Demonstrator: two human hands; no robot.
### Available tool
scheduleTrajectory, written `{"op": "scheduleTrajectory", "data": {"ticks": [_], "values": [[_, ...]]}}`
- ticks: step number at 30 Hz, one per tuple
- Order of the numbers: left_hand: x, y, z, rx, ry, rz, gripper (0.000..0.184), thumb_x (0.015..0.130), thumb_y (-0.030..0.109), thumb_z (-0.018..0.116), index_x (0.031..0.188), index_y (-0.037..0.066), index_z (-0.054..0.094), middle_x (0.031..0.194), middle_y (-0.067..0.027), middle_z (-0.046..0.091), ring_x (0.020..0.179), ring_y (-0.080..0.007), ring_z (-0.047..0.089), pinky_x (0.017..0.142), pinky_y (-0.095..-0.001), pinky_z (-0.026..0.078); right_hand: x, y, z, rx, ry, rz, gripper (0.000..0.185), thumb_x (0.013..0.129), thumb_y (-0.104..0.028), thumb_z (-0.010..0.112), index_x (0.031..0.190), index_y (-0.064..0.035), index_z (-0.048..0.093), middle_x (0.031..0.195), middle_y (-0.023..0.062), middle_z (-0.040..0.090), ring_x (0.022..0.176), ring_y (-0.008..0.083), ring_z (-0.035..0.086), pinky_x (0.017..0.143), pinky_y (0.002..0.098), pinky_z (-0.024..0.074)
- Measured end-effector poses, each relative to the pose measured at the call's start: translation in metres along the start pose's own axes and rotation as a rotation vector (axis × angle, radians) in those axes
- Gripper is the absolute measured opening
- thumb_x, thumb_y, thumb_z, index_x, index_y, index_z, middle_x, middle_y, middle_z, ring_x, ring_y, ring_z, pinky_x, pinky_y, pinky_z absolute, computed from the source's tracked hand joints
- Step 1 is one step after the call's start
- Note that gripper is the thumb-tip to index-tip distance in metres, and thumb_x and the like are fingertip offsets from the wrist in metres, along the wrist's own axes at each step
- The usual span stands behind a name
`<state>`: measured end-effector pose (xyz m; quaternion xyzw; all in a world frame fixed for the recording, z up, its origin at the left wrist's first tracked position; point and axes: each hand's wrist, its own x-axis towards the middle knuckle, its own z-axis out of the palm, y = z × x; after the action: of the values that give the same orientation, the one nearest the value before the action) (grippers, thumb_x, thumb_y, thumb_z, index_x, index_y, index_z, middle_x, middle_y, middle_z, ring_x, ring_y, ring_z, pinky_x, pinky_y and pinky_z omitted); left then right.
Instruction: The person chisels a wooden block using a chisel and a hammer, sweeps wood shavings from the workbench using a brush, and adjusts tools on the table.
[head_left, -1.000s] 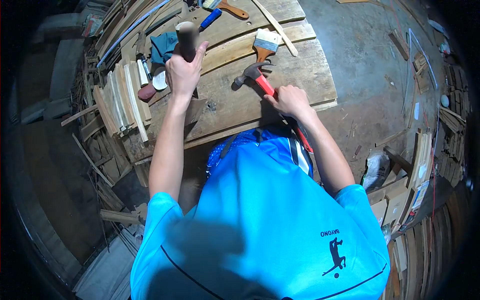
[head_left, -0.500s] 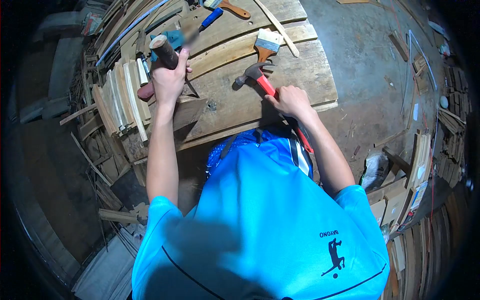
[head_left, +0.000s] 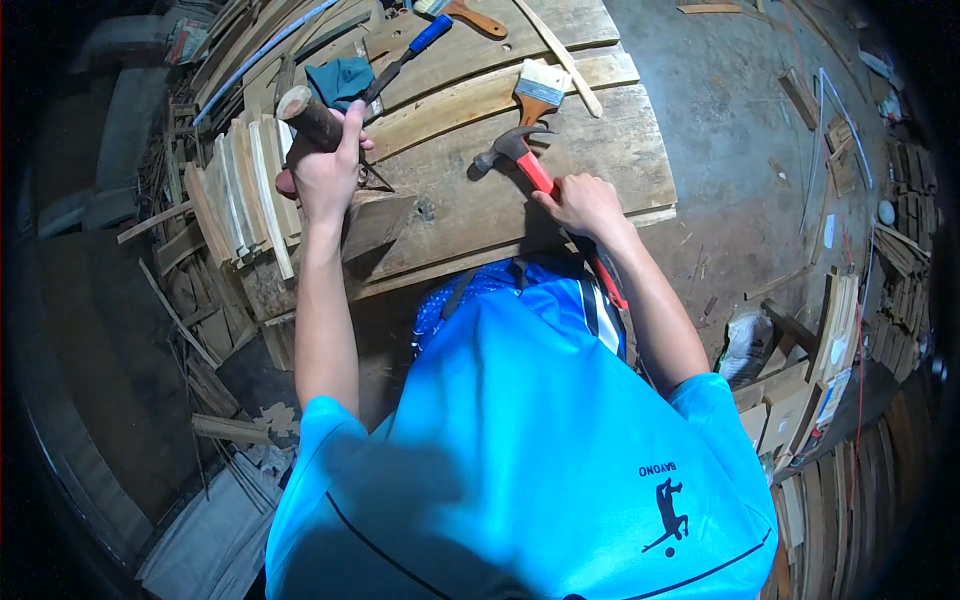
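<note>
My left hand (head_left: pixel 325 183) is closed round a dark, round wooden piece (head_left: pixel 318 125) with a pale cut end. A reddish rounded end (head_left: pixel 286 184) shows beside that hand; whether it belongs to the same piece I cannot tell. Just beyond my fingers lies a blue-handled tool (head_left: pixel 428 35) with a dark shaft. Beneath my left wrist is a brown wooden block (head_left: pixel 375 225). My right hand (head_left: pixel 583 205) grips the red handle of a claw hammer (head_left: pixel 527 165), its head low over the bench (head_left: pixel 470 215).
A wide brush (head_left: pixel 540 88) lies past the hammer head, near a thin wooden strip (head_left: pixel 560 55). Another brush (head_left: pixel 470 15) sits at the far edge. A green cloth (head_left: pixel 340 80) lies behind my left hand. Wooden strips (head_left: pixel 250 190) are stacked on the left.
My left hand has shifted slightly left with the wooden piece, which is turned a little. My right hand and the hammer have hardly moved.
</note>
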<state>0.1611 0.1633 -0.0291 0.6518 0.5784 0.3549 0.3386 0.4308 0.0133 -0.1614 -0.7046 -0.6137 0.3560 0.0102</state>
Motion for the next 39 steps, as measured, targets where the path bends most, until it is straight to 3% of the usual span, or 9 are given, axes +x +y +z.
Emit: {"op": "scheduleTrajectory", "data": {"ticks": [7, 10, 14, 21, 26, 30, 35, 38, 39], "values": [[-0.008, -0.006, -0.026, -0.278, -0.287, 0.098, 0.036, 0.095, 0.013, 0.075, 0.122, -0.001, 0.058, 0.109, -0.0068, 0.062, 0.099, -0.0143, 0.064, 0.092, -0.0299, 0.052, 0.000, 0.000, 0.001, -0.005, 0.020, -0.010, 0.056, 0.095, -0.055, 0.060, 0.089, -0.0020, 0.077, 0.080, 0.0247, 0.072, 0.079, 0.0427, 0.072, 0.074, 0.0519, 0.0576], [-0.010, -0.002, -0.026, -0.070, -0.214, 0.235, 0.031, 0.093, 0.011, 0.076, 0.118, -0.002, 0.062, 0.097, -0.0040, 0.062, 0.083, -0.0132, 0.062, 0.076, -0.0273, 0.053, 0.002, 0.002, 0.001, -0.024, -0.016, 0.001, 0.053, 0.096, -0.056, 0.058, 0.096, -0.0064, 0.077, 0.082, 0.0234, 0.073, 0.081, 0.0424, 0.072, 0.076, 0.0526, 0.0571], [-0.006, -0.003, -0.020, -0.200, -0.103, 0.407, 0.025, 0.090, 0.006, 0.078, 0.109, 0.000, 0.064, 0.102, -0.0074, 0.067, 0.093, -0.0135, 0.068, 0.083, -0.0276, 0.055, 0.001, 0.001, 0.000, -0.016, 0.006, -0.007, 0.054, 0.095, -0.055, 0.060, 0.091, -0.0039, 0.078, 0.081, 0.0241, 0.072, 0.080, 0.0428, 0.072, 0.075, 0.0526, 0.0573], [0.013, -0.004, -0.009, -0.154, -0.136, 0.496, 0.020, 0.096, 0.015, 0.073, 0.100, 0.004, 0.057, 0.084, -0.0026, 0.060, 0.077, -0.0129, 0.062, 0.084, -0.0360, 0.058, 0.002, 0.001, -0.001, -0.022, -0.011, -0.008, 0.054, 0.096, -0.056, 0.058, 0.095, -0.0062, 0.078, 0.085, 0.0241, 0.073, 0.084, 0.0425, 0.072, 0.078, 0.0522, 0.0573], [0.022, 0.021, 0.009, -0.265, -0.309, 0.065, 0.023, 0.098, 0.022, 0.072, 0.097, 0.004, 0.058, 0.080, -0.0018, 0.058, 0.070, -0.0117, 0.060, 0.078, -0.0343, 0.057, 0.002, -0.001, -0.004, -0.027, -0.038, 0.004, 0.054, 0.096, -0.057, 0.058, 0.096, -0.0067, 0.078, 0.086, 0.0239, 0.073, 0.085, 0.0424, 0.072, 0.079, 0.0523, 0.0573], [0.030, 0.013, 0.022, -0.308, -0.400, 0.152, 0.032, 0.094, 0.029, 0.076, 0.088, 0.003, 0.058, 0.071, -0.0009, 0.061, 0.063, -0.0107, 0.061, 0.059, -0.0270, 0.048, 0.003, 0.002, -0.001, -0.028, -0.028, -0.009, 0.055, 0.096, -0.057, 0.058, 0.095, -0.0063, 0.078, 0.085, 0.0241, 0.073, 0.084, 0.0426, 0.072, 0.078, 0.0522, 0.0575], [0.032, 0.017, 0.027, -0.570, -0.410, 0.077, 0.032, 0.090, 0.015, 0.077, 0.071, 0.010, 0.052, 0.061, 0.0017, 0.050, 0.050, -0.0065, 0.048, 0.052, -0.0244, 0.041, 0.001, 0.003, 0.000, -0.020, -0.010, 0.000, 0.055, 0.096, -0.057, 0.058, 0.094, -0.0060, 0.078, 0.084, 0.0241, 0.073, 0.083, 0.0428, 0.072, 0.076, 0.0523, 0.0577], [0.030, 0.009, 0.012, -0.622, -0.521, 0.078, 0.035, 0.098, 0.021, 0.067, 0.075, 0.013, 0.043, 0.065, 0.0021, 0.041, 0.049, -0.0083, 0.040, 0.048, -0.0235, 0.034, -0.001, 0.002, 0.000, -0.011, 0.005, 0.003, 0.055, 0.096, -0.057, 0.058, 0.095, -0.0062, 0.078, 0.084, 0.0241, 0.073, 0.083, 0.0426, 0.072, 0.076, 0.0518, 0.0575], [0.028, 0.013, 0.014, -0.718, -0.459, 0.059, 0.037, 0.091, 0.013, 0.072, 0.068, 0.012, 0.044, 0.057, 0.0019, 0.042, 0.042, -0.0075, 0.037, 0.042, -0.0243, 0.033, -0.002, 0.002, 0.000, 0.012, 0.016, -0.004, 0.054, 0.096, -0.057, 0.059, 0.096, -0.0061, 0.078, 0.084, 0.0242, 0.073, 0.083, 0.0427, 0.072, 0.076, 0.0518, 0.0572]]}}
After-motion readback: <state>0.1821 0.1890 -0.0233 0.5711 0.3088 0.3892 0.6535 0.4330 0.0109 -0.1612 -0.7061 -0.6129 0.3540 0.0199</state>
